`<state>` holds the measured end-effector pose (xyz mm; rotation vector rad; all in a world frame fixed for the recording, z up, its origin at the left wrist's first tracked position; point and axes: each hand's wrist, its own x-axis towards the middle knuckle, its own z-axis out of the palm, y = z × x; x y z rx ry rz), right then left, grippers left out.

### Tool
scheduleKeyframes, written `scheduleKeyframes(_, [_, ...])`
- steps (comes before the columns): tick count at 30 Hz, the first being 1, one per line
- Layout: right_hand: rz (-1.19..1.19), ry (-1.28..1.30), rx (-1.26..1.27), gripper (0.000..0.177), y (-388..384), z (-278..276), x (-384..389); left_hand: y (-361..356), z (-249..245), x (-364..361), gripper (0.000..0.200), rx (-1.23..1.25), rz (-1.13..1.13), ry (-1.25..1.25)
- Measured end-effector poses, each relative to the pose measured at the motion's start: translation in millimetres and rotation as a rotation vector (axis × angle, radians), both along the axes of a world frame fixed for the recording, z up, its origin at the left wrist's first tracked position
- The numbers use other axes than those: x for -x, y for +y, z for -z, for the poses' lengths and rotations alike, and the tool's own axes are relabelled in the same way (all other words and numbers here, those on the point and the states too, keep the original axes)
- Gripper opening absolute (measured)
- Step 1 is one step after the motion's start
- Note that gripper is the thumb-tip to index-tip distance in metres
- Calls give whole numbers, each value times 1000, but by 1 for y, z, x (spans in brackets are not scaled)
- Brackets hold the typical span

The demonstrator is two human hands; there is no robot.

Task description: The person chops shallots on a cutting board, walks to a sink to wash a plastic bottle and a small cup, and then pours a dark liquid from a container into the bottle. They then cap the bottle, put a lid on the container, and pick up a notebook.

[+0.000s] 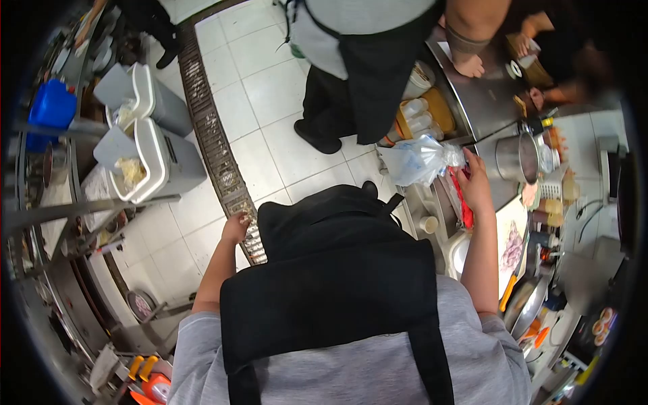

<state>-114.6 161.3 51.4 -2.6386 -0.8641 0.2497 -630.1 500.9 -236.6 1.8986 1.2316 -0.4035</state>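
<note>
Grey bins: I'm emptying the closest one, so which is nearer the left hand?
The lower grey bin in the view, closer to the left hand; the other grey bin stands above it in the picture, farther away.

grey bins [179, 162]: 2 | floor grate [212, 135]: 1 | cutting board [505, 236]: 1 | blue-tinted bag [420, 160]: 1

- On the right side there is the worktop [482, 108].
- At its left edge is the plastic bag [422, 160].
- The pot [518, 158] stands on the worktop, to the right of the bag.
- Behind the pot lies the board [506, 260], with chopped food [513, 244] on it.
- The knife [508, 293] is at the near end of the board; the pan [530, 307] is just to its right.
- On the left stand two bins, the far bin [165, 101] before the near bin [177, 162].
- Between bins and worktop, the drain grate [214, 145] runs in the floor [270, 135].
</note>
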Motion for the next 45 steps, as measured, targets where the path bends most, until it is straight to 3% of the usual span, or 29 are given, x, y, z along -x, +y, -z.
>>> scheduleKeyframes(7, [-142, 49, 196, 60, 40, 4, 0, -44, 18, -14, 44, 41, -64, -40])
scheduleKeyframes(13, [-247, 210, 170, 60, 105, 12, 11, -77, 44, -20, 42, 61, -155, -123])
scheduleKeyframes(17, [-381, 280, 397, 59, 135, 67, -2, -95, 56, -33, 40, 69, -340, -214])
scheduleKeyframes(20, [-434, 372, 532, 57, 136, 150, -42, -114, 46, -52, 40, 142, -527, -232])
scheduleKeyframes(22, [-470, 410, 612, 56, 138, 209, -70, -138, 64, -65, 37, 146, -672, -322])
scheduleKeyframes(24, [-125, 734, 518, 53, 144, 265, -83, -169, 85, -82, 34, 146, -850, -419])
scheduleKeyframes(25, [-141, 737, 549, 53, 153, 287, -88, -186, 97, -92, 34, 160, -879, -405])
scheduleKeyframes(27, [142, 774, 231, 52, 166, 327, -93, -219, 117, -111, 33, 202, -1100, -494])
scheduleKeyframes(29, [182, 776, 224, 44, 177, 358, -93, -255, 144, -139, 31, 279, -1278, -569])
scheduleKeyframes(33, [-107, 532, 551, 43, 172, 450, -156, -286, 160, -196, 29, 538, -1378, -565])
scheduleKeyframes(35, [-947, -370, 1132, 47, 159, 492, -196, -295, 171, -223, 29, 608, -1384, -607])
scheduleKeyframes(36, [-947, -374, 1143, 47, 162, 493, -195, -301, 176, -236, 29, 618, -1387, -608])
scheduleKeyframes(38, [-970, -602, 1568, 43, 179, 489, -173, -309, 185, -253, 29, 637, -1316, -645])
scheduleKeyframes(41, [-1143, -670, 1664, 46, 180, 523, -197, -313, 195, -262, 31, 762, -1214, -586])
scheduleKeyframes(45, [-1246, -615, 1842, 49, 193, 523, -178, -308, 201, -270, 31, 767, -1175, -533])
